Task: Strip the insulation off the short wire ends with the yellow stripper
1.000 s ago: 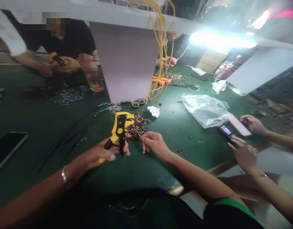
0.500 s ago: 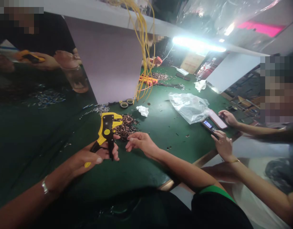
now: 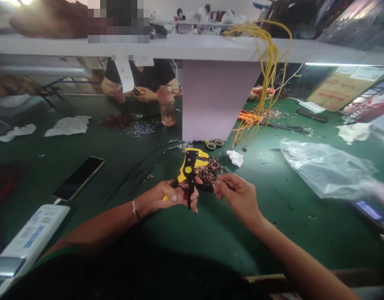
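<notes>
My left hand (image 3: 176, 196) is wrapped round the handles of a yellow and black wire stripper (image 3: 188, 170), whose jaws point right. Just behind and to the right of the tool lies a pile of short copper-coloured and dark wire pieces (image 3: 210, 171). At the pile's front right edge is my right hand (image 3: 237, 192), thumb and fingers pinched together. Whatever is between those fingertips, if anything, is too small to make out. Thin black wires (image 3: 132, 177) run across the green table to the left of the tool, their stripped ends (image 3: 185, 146) bunched behind it.
Behind the pile are a crumpled white tissue (image 3: 235, 158) and two tape rolls (image 3: 214, 144). Yellow wires (image 3: 270, 54) hang from the shelf (image 3: 167, 46). A phone (image 3: 79, 178) and power strip (image 3: 32, 233) lie left, a plastic bag (image 3: 329, 168) right. A co-worker's hands (image 3: 145, 95) show across the table.
The view has swung left, bringing the phone and power strip into sight. My left hand still grips the wire stripper; my right hand stays pinched beside the pile.
</notes>
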Available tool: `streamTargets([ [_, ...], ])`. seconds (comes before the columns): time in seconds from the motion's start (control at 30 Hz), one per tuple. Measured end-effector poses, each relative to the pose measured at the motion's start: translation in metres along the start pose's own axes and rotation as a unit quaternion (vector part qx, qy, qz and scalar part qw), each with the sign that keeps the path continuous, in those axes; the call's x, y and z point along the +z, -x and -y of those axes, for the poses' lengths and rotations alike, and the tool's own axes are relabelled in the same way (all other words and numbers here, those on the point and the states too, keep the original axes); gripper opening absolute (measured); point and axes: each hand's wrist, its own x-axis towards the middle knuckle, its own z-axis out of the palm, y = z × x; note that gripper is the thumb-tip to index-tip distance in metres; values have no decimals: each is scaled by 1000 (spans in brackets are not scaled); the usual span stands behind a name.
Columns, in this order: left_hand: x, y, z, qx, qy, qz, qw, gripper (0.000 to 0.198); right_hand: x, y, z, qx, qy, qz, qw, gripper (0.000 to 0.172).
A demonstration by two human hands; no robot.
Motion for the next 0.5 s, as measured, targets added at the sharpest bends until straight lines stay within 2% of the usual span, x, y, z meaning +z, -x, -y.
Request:
streamTargets([
  [0.3,4,1,-5,8,-19,24,1000,73,15,0,13,-111,114,-23,987,17],
  [0.5,5,1,-8,5,-29,4,1000,68,23,-3,17,-236,190,-65,951,18],
])
